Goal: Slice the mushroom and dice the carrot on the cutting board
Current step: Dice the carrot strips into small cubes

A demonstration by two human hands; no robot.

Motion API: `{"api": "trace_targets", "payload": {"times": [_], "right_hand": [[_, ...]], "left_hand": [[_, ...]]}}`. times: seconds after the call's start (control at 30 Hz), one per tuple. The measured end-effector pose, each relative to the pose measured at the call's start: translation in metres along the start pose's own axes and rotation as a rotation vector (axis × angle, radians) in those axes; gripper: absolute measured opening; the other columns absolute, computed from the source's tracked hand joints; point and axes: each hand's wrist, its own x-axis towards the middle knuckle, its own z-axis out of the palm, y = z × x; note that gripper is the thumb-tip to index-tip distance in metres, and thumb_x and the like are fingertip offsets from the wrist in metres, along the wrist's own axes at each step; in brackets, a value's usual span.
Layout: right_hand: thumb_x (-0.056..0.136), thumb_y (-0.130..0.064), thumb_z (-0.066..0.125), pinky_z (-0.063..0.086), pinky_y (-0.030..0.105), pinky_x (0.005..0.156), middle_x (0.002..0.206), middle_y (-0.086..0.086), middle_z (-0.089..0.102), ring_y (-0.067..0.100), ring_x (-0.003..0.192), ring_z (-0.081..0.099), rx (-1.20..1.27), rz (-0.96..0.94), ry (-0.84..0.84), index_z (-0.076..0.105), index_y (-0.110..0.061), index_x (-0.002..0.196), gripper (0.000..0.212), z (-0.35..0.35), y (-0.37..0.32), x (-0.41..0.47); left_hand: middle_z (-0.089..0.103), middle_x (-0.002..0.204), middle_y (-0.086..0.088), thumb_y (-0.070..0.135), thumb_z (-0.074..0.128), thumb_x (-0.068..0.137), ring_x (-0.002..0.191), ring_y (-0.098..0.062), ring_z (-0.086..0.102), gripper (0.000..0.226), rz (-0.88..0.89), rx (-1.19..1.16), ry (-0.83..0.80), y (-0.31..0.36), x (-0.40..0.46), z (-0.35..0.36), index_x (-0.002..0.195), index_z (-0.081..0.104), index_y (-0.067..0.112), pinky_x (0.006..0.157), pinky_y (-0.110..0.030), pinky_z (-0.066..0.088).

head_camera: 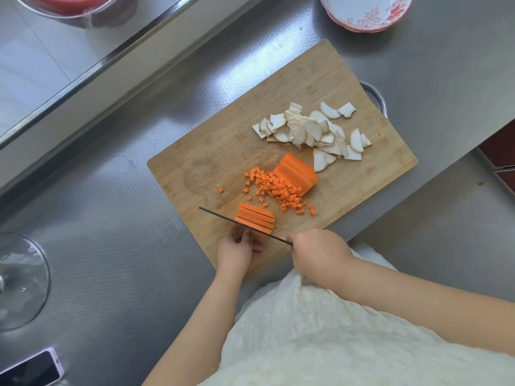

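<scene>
Head-worn view, steeply downward, close over cutting board (211,151), counter (117,246)

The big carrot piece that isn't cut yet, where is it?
In the head view, the big carrot piece lies mid-board on the cutting board, between the mushroom slices behind it and the carrot cubes in front.

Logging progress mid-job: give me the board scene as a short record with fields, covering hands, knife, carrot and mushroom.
board: wooden board on a steel counter
left hand: left hand holds the carrot strips at the board's near edge
right hand: right hand grips the knife
knife: blade across the strips, edge down
dice: carrot dice heaped mid-board
uncut: carrot chunk beside the dice
mushroom: mushroom slices piled at the far right
remaining: strips and chunk not yet diced
</scene>
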Motion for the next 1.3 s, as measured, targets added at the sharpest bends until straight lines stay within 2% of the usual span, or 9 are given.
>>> {"api": "trace_targets", "payload": {"times": [0.27,0.4,0.5,0.67,0.83,0.93,1.0,1.17,1.3], "right_hand": [[0.092,-0.011,0.044,0.023,0.025,0.043,0.065,-0.003,0.042,0.023,0.066,0.047,-0.001,0.023,-0.038,0.059,-0.017,0.097,0.017,-0.002,-0.002,0.003],[0.09,-0.006,0.044,0.028,0.025,0.046,0.081,0.003,0.051,0.023,0.074,0.048,0.013,0.081,-0.118,0.058,-0.015,0.099,0.019,-0.01,-0.007,0.006],[0.089,-0.003,0.045,0.038,0.028,0.058,0.092,0.007,0.059,0.025,0.077,0.05,0.019,0.12,-0.177,0.058,-0.012,0.102,0.021,-0.017,-0.012,0.009],[0.089,-0.001,0.045,0.04,0.028,0.067,0.103,0.01,0.061,0.028,0.094,0.059,0.005,0.142,-0.19,0.059,-0.01,0.104,0.023,-0.018,-0.016,0.011],[0.088,-0.002,0.044,0.042,0.028,0.064,0.086,0.006,0.057,0.024,0.079,0.05,0.03,0.168,-0.202,0.054,-0.012,0.083,0.015,-0.01,-0.011,0.008],[0.089,-0.002,0.043,0.042,0.029,0.064,0.102,0.009,0.063,0.026,0.082,0.054,0.025,0.147,-0.179,0.06,-0.01,0.101,0.022,-0.007,-0.013,0.005],[0.09,-0.002,0.043,0.042,0.029,0.066,0.107,0.011,0.063,0.027,0.094,0.059,0.015,0.139,-0.168,0.059,-0.009,0.106,0.023,-0.008,-0.015,0.006],[0.09,-0.002,0.043,0.041,0.03,0.064,0.104,0.011,0.063,0.028,0.088,0.059,0.012,0.13,-0.153,0.06,-0.008,0.103,0.022,-0.008,-0.014,0.009],[0.093,-0.007,0.043,0.039,0.029,0.063,0.104,0.01,0.064,0.028,0.093,0.062,0.027,0.113,-0.136,0.06,-0.008,0.103,0.019,-0.006,-0.006,0.009]], "left_hand": [[0.071,0.067,-0.001,0.021,0.041,0.102,0.06,-0.017,0.067,0.018,-0.025,0.017,-0.015,0.003,-0.001,-0.002,0.089,0.051,0.028,0.058,-0.027,0.044],[0.071,0.064,0.001,0.023,0.041,0.103,0.058,-0.015,0.068,0.012,-0.037,0.018,-0.033,0.001,0.003,-0.002,0.102,0.053,0.026,0.058,-0.027,0.044],[0.072,0.067,-0.001,0.024,0.041,0.103,0.059,-0.014,0.068,0.014,-0.042,0.021,-0.039,0.002,0.003,-0.002,0.112,0.052,0.024,0.057,-0.026,0.044],[0.072,0.07,-0.005,0.022,0.041,0.103,0.058,-0.016,0.067,0.01,-0.057,-0.007,-0.039,0.001,0.003,-0.002,0.103,0.052,0.022,0.056,-0.026,0.045],[0.071,0.066,-0.003,0.023,0.044,0.102,0.055,-0.014,0.067,0.015,-0.039,-0.025,-0.039,0.001,0.002,-0.002,0.089,0.05,0.019,0.056,-0.026,0.044],[0.071,0.064,0.0,0.021,0.045,0.102,0.053,-0.011,0.067,0.013,-0.055,-0.057,-0.044,0.002,0.002,-0.002,0.09,0.051,0.02,0.054,-0.025,0.044],[0.071,0.064,-0.001,0.021,0.045,0.102,0.053,-0.012,0.067,0.014,-0.059,-0.069,-0.042,0.003,0.002,-0.001,0.089,0.051,0.02,0.053,-0.025,0.044],[0.071,0.064,-0.003,0.022,0.045,0.102,0.055,-0.016,0.067,0.017,-0.069,-0.061,-0.023,0.003,0.002,0.0,0.087,0.05,0.018,0.053,-0.025,0.044],[0.071,0.07,-0.005,0.023,0.044,0.102,0.059,-0.019,0.066,0.017,-0.071,-0.025,-0.011,0.003,0.003,0.004,0.088,0.049,0.016,0.056,-0.027,0.044]]}}
